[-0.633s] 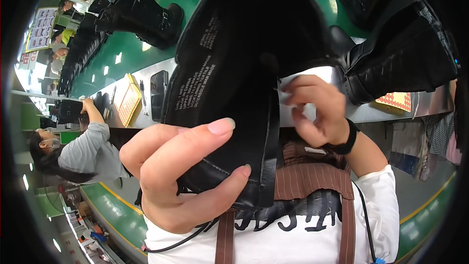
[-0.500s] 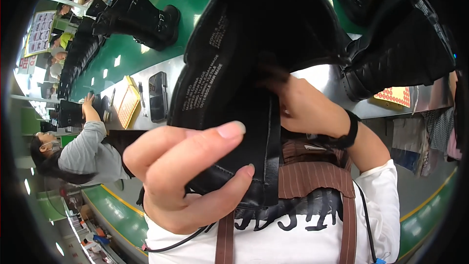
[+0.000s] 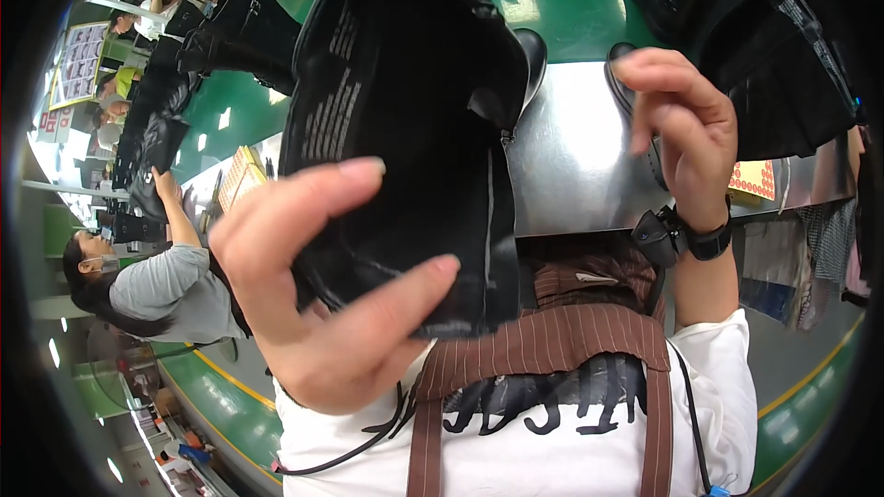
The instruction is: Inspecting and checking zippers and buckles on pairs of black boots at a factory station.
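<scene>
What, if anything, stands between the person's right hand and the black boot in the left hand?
Nothing visible does. The right hand is raised to the right of the black boot, clear of it; the metal table showing in the gap lies below them, not in the way.

Blurred pale print [image 3: 332, 120] inside black boot [image 3: 414, 156]; black lettering [image 3: 542, 420] across white shirt [image 3: 543, 468].

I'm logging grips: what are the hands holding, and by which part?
The left hand holds a boot by the near edge of its open top; the right hand looks empty.
</scene>
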Demonstrator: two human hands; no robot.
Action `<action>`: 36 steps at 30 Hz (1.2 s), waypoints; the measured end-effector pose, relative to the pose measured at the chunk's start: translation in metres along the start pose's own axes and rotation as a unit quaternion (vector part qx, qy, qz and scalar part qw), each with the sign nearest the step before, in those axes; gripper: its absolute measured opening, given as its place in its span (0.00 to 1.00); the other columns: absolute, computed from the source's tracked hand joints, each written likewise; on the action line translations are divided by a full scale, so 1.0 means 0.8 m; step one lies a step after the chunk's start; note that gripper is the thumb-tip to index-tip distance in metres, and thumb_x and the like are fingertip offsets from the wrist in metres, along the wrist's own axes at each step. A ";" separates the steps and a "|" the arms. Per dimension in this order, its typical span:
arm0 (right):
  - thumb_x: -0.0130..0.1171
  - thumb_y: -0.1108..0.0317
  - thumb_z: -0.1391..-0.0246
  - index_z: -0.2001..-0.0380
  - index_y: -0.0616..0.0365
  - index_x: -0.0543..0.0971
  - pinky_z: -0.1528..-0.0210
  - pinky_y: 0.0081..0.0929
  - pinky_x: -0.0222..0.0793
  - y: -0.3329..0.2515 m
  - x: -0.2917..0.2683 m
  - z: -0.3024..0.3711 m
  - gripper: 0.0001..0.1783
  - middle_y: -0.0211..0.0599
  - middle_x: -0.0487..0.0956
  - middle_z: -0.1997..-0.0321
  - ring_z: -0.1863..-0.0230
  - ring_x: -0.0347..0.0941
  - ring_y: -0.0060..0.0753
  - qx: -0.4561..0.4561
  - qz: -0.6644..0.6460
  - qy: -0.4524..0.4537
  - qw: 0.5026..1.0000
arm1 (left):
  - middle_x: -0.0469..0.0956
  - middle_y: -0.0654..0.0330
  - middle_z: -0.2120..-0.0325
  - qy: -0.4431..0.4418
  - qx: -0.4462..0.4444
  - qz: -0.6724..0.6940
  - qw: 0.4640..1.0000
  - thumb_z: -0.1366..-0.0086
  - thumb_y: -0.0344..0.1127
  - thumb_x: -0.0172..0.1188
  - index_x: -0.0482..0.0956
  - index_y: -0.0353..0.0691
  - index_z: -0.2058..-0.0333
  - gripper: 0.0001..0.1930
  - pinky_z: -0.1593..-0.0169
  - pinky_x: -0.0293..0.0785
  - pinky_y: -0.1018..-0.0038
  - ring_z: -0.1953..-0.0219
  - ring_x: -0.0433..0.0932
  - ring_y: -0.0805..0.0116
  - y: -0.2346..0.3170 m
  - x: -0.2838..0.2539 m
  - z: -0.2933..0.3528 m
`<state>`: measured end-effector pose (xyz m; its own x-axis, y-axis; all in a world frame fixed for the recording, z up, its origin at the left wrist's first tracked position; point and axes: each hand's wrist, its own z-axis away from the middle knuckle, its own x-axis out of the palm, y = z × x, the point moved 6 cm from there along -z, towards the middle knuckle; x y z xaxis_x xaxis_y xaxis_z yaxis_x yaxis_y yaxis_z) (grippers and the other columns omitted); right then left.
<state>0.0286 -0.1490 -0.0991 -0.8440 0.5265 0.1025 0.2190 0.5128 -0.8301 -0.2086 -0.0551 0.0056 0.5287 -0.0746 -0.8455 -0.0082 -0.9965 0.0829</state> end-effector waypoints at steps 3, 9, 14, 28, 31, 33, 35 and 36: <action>0.49 0.77 0.49 0.67 0.63 0.81 0.72 0.17 0.69 0.060 -0.023 0.018 0.11 0.35 0.80 0.68 0.76 0.73 0.21 0.130 0.094 0.037 0.986 | 0.69 0.49 0.51 0.096 -0.068 -0.008 0.993 0.64 0.27 0.71 0.82 0.39 0.74 0.13 0.50 0.66 0.68 0.50 0.70 0.53 -0.016 0.008 -0.031; 0.57 0.67 0.45 0.60 0.67 0.77 0.74 0.22 0.70 0.160 0.055 0.060 0.14 0.40 0.80 0.70 0.76 0.76 0.24 0.307 0.189 -0.091 0.928 | 0.58 0.50 0.45 0.328 -0.062 -0.136 0.933 0.53 0.27 0.71 0.63 0.38 0.45 0.36 0.46 0.67 0.68 0.47 0.69 0.60 -0.069 0.042 -0.062; 0.61 0.67 0.46 0.67 0.70 0.76 0.76 0.25 0.70 0.186 0.061 0.052 0.13 0.41 0.78 0.77 0.80 0.76 0.26 0.348 0.176 -0.103 0.915 | 0.52 0.47 0.41 0.315 -0.162 -0.122 0.927 0.56 0.29 0.74 0.36 0.36 0.35 0.58 0.40 0.59 0.62 0.47 0.67 0.53 -0.093 0.086 -0.006; 0.49 0.63 0.39 0.78 0.59 0.77 0.84 0.15 0.55 0.192 0.083 0.054 0.17 0.23 0.69 0.84 0.88 0.59 0.14 0.413 0.050 -0.146 0.898 | 0.81 0.57 0.63 0.043 -0.406 0.420 0.811 0.48 0.28 0.68 0.78 0.33 0.60 0.16 0.55 0.74 0.74 0.60 0.79 0.69 -0.123 0.289 0.094; 0.49 0.62 0.38 0.79 0.59 0.77 0.85 0.15 0.55 0.159 0.094 0.042 0.17 0.24 0.69 0.84 0.88 0.60 0.14 0.421 -0.010 -0.091 0.902 | 0.80 0.60 0.62 0.071 -0.409 0.479 0.774 0.48 0.28 0.68 0.78 0.35 0.58 0.17 0.53 0.74 0.75 0.59 0.78 0.71 -0.124 0.288 0.092; 0.48 0.62 0.38 0.78 0.60 0.77 0.84 0.16 0.56 0.144 0.101 0.034 0.18 0.25 0.70 0.84 0.88 0.62 0.15 0.410 0.008 -0.108 0.905 | 0.80 0.60 0.62 0.075 -0.409 0.496 0.763 0.48 0.28 0.68 0.78 0.35 0.58 0.17 0.54 0.74 0.75 0.59 0.78 0.71 -0.123 0.287 0.092; 0.50 0.62 0.40 0.78 0.61 0.78 0.83 0.19 0.59 0.144 0.098 0.027 0.17 0.27 0.71 0.85 0.87 0.65 0.18 0.367 0.073 -0.121 0.919 | 0.81 0.59 0.62 0.081 -0.414 0.498 0.757 0.49 0.30 0.69 0.78 0.35 0.59 0.17 0.54 0.74 0.75 0.59 0.79 0.71 -0.124 0.289 0.096; 0.51 0.62 0.42 0.77 0.61 0.79 0.81 0.22 0.62 0.142 0.097 0.024 0.16 0.29 0.72 0.86 0.85 0.68 0.20 0.326 0.138 -0.139 0.925 | 0.81 0.59 0.62 0.082 -0.415 0.498 0.757 0.49 0.30 0.69 0.78 0.35 0.59 0.17 0.54 0.74 0.75 0.59 0.79 0.71 -0.121 0.289 0.094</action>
<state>-0.0214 -0.0630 -0.1965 -0.9130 0.3356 -0.2320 0.1790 -0.1814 -0.9670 -0.1496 0.0217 -0.2373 0.7096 -0.7007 -0.0741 0.0284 -0.0767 0.9966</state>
